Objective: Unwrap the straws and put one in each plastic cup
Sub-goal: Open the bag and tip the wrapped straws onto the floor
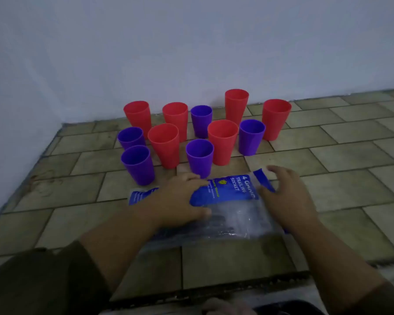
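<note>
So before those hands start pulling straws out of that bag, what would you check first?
1. Cups upright and open: ok. All eleven, six red cups and five purple cups, stand mouth up.
2. Cups free of straws: ok, none shows a straw.
3. Plastic bag within reach: ok. It lies flat on the tiled floor, left hand resting on it, right hand at its right edge.
4. Bag opened: cannot tell; the view is blurred.
5. Straws inside: cannot tell. Dark shapes show through the clear part, but the label reads "trailing socket".
6. Firm grip: not ok. Both hands are spread open, fingers not closed on anything.
</note>
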